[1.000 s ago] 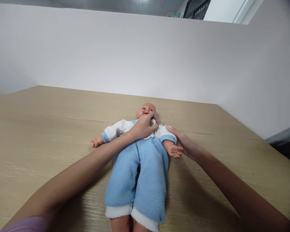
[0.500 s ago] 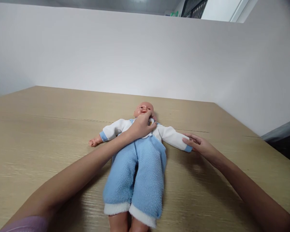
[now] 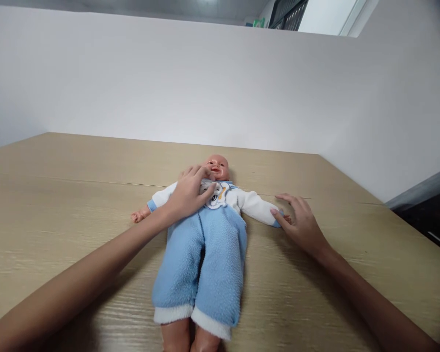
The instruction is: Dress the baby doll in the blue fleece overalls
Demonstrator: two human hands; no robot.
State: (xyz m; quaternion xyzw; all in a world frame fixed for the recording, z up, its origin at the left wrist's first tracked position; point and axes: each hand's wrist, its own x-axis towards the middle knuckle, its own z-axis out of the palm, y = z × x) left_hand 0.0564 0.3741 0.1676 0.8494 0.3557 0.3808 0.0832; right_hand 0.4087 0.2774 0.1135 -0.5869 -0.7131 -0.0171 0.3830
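Observation:
A baby doll lies on its back on the wooden table, head away from me and arms spread. It wears blue fleece trousers with white cuffs and a white top with a cartoon patch. Over the doll's chest and shoulder, on the left, is my left hand, fingers apart; whether it touches the cloth I cannot tell. My right hand is open beside the doll's hand, its thumb near the blue sleeve cuff. The doll's feet are cut off by the lower picture edge.
The wooden table spreads out on both sides of the doll. A pale wall rises behind it. At the far right, a dark object stands past the table edge.
My left hand has shifted left across the doll's chest, uncovering the patch. My right hand has let go of the doll's sleeve and opened. The view has shifted slightly.

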